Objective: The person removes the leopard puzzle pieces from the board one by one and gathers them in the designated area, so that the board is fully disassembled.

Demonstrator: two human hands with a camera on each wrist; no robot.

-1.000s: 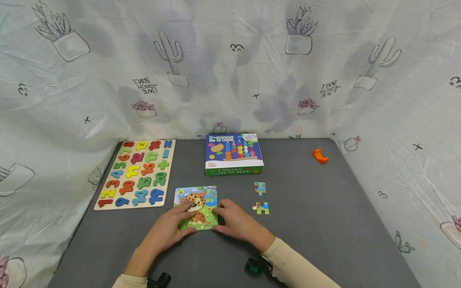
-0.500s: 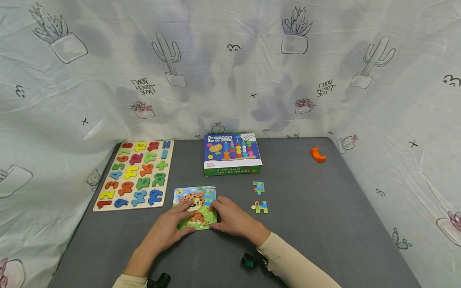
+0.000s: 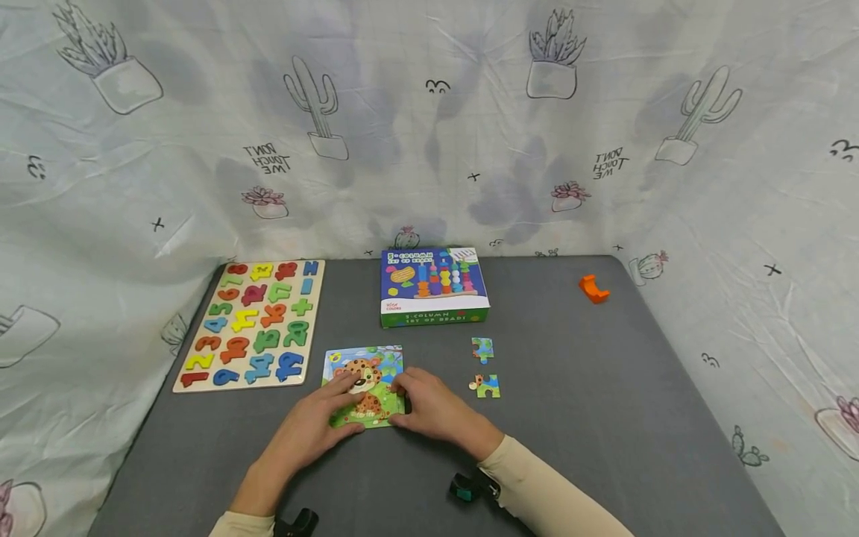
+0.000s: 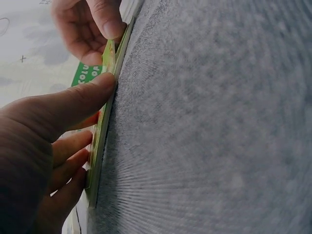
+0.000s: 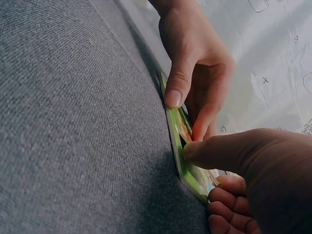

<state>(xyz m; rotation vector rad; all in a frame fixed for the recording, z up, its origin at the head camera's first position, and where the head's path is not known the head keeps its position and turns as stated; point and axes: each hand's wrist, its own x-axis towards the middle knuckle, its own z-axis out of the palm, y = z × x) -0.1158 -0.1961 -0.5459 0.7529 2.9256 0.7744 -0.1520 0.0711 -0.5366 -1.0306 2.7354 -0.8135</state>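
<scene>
A leopard jigsaw puzzle (image 3: pixel 376 350) in a flat square tray lies on the grey table, in front of the person. My left hand (image 3: pixel 312 421) rests on its left part, fingertips on the picture and thumb at the near edge. At the lower right of the tray, my right hand (image 3: pixel 436 406) pinches a green puzzle piece (image 4: pixel 108 54), which stands tilted up from the tray in the left wrist view. Thumb and fingers cover most of that piece. Two loose jigsaw pieces, an upper one (image 3: pixel 482 349) and a lower one (image 3: pixel 486 385), lie right of the tray.
A wooden number board (image 3: pixel 248 328) with coloured numerals lies at the left. Behind the puzzle stands a bead-set box (image 3: pixel 435 287). An orange curved block (image 3: pixel 593 289) sits at the far right. Patterned cloth (image 3: pixel 429 149) hangs around the table's back and sides.
The right hand has shifted slightly left along the puzzle's right side. The left hand keeps its place, and the loose pieces lie where they were.
</scene>
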